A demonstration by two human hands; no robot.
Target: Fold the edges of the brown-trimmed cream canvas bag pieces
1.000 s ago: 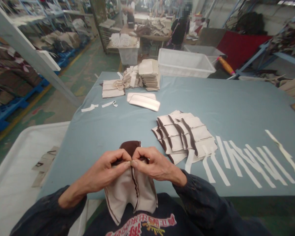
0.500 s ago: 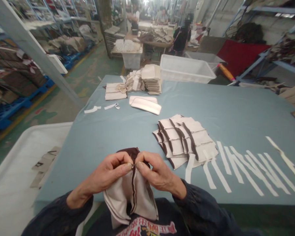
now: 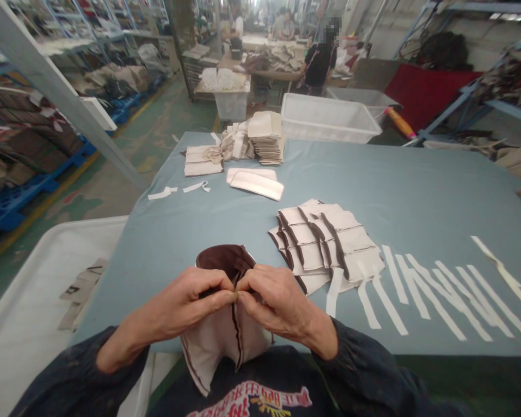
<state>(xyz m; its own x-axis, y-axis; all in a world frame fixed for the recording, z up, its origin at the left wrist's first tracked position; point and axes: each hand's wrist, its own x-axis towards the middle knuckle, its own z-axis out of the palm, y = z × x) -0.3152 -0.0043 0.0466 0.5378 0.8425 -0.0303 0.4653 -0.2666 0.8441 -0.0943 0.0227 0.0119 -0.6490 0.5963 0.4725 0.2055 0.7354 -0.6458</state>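
Between my two hands hangs a sewn fabric piece (image 3: 212,341), cream outside with a dark brown lining and a dark seam down its middle. My left hand (image 3: 195,298) pinches its top edge beside the seam. On the other side of the seam, my right hand (image 3: 278,298) grips the same edge, thumbs and fingertips almost touching. The brown mouth of the piece gapes behind my fingers, and its lower part hangs past the table's front edge. Just to the right lies a fanned stack of similar cream pieces (image 3: 351,234) with brown edges.
Several white strips (image 3: 451,295) lie on the blue-grey table (image 3: 191,226) at right. Two pale oval-ended panels (image 3: 256,184) and piled cream pieces (image 3: 265,139) sit farther back. A clear plastic bin (image 3: 330,119) stands behind the table, a white tub (image 3: 21,301) at left. A person (image 3: 319,66) stands beyond.
The fabric piece has opened wider at the top, showing more brown lining. Its lower part has swung and bunched differently. Both hands keep their pinch at the seam, wrists slightly farther apart.
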